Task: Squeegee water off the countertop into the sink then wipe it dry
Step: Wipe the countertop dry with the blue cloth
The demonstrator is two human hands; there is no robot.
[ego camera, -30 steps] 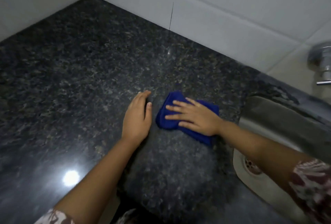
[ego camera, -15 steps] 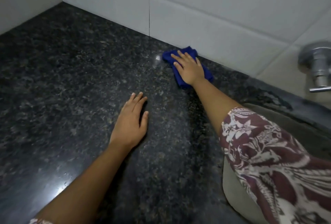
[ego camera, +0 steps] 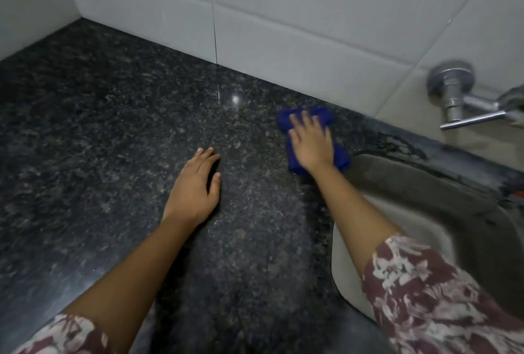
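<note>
Two hands are down on the dark speckled countertop (ego camera: 107, 132), and I read them from left to right. My left hand (ego camera: 194, 188) lies flat, palm down, fingers stretched out and close together, holding nothing; it sits near the middle of the stone, well apart from the cloth. To its right, my right hand (ego camera: 310, 142) presses flat on the blue cloth (ego camera: 338, 156), fingers spread across it rather than curled around it, so the cloth is pinned beneath the palm against the counter. Folded blue edges show past the fingertips and beside the wrist. The cloth lies near the back of the counter, close to the white tiled wall (ego camera: 283, 27) and just beside the rim of the sink (ego camera: 425, 183).

Further right, the sink basin drops away below the counter edge, and my right forearm with its patterned sleeve (ego camera: 425, 297) crosses over its near corner, hiding part of it. Above the sink, a metal tap (ego camera: 456, 95) juts from the wall. The right side is motion-blurred.
</note>
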